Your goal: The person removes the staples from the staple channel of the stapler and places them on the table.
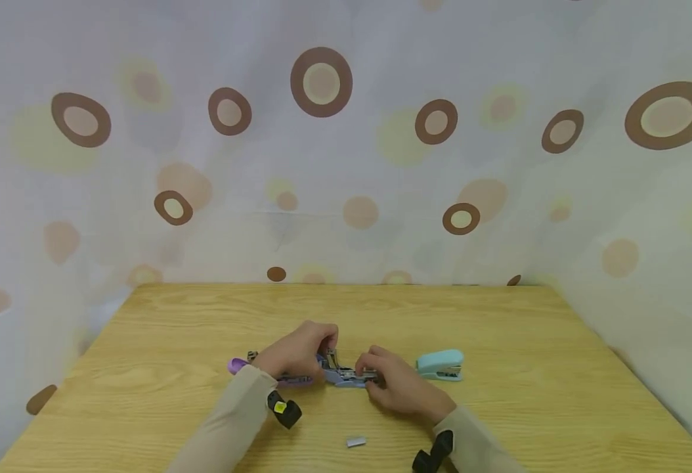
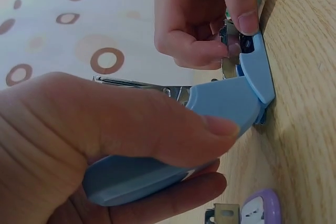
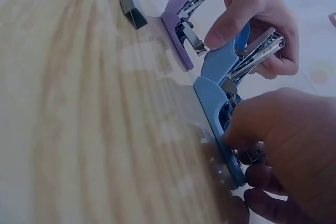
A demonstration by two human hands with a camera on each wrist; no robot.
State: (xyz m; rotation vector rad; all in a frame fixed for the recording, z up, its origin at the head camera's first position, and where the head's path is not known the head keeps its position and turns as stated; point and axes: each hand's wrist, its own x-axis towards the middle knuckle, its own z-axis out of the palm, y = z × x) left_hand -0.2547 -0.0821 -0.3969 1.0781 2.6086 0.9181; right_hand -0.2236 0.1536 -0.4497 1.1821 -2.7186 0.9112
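Toward the left of the wooden surface (image 1: 145, 420), partly behind the person's wrist from where I stand, lies a purple stapler (image 1: 237, 365), and just beside it the left hand (image 1: 299, 349) grips the swung-back cover of a blue stapler (image 3: 212, 85). That stapler is spread open at the middle, its metal magazine jutting up, with a small strip of staples (image 1: 356, 441) lying nearer the person. Next, the right hand (image 1: 402, 387) pinches the far end of its base, and beyond sits a mint-blue stapler (image 1: 440, 362).
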